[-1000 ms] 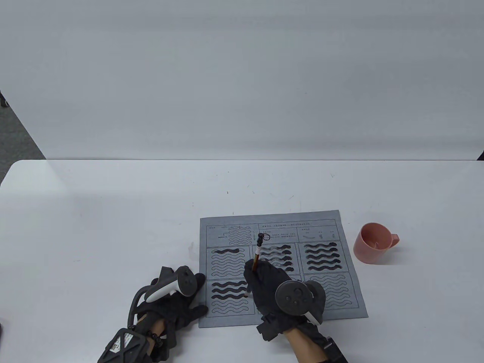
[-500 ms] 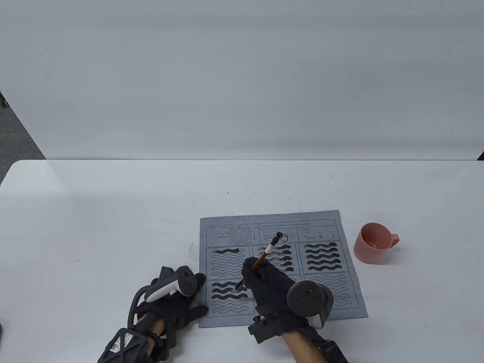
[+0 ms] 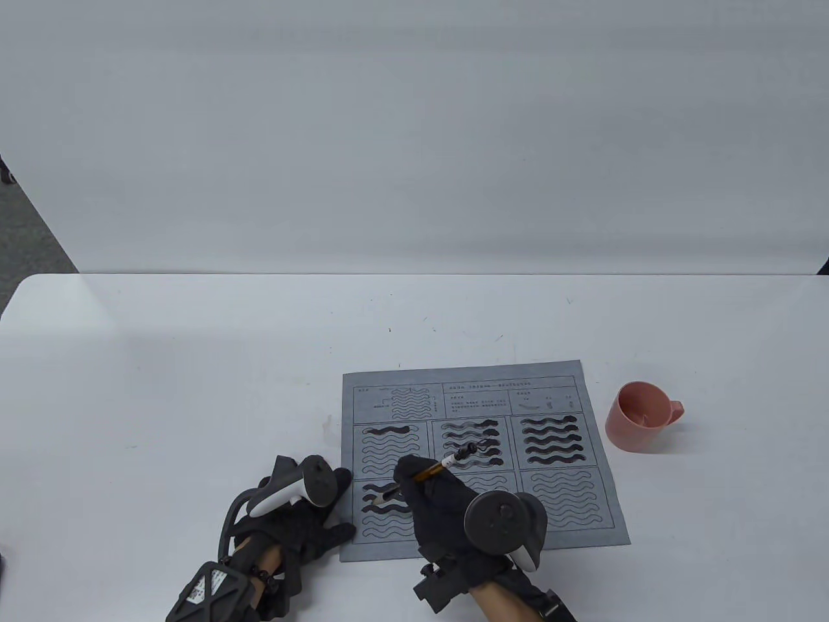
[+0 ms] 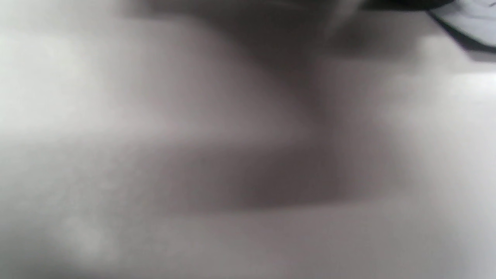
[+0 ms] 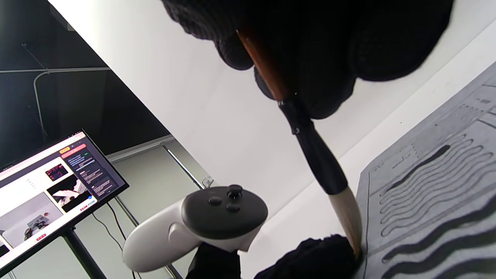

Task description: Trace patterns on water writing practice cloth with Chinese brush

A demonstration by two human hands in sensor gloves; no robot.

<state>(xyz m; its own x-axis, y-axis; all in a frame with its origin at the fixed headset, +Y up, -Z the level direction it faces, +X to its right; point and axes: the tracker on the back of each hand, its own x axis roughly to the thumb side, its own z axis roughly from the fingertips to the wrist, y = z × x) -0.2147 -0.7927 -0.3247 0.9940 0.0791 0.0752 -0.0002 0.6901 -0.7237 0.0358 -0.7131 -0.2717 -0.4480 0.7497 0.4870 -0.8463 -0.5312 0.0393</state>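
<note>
While the left hand (image 3: 304,525) lies flat, fingers relaxed, on the cloth's (image 3: 479,460) lower-left corner, the right hand (image 3: 447,512) pinches the brush (image 3: 421,474), its tip at the lower-left panel's left edge. Best draw rightward along the wave, pressure even. Well right, a pink cup (image 3: 638,416) stands clear on the tabletop (image 3: 162,389).

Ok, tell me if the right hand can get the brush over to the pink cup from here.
Probably yes: the right hand holds the brush, and only flat cloth lies between it and the cup.
</note>
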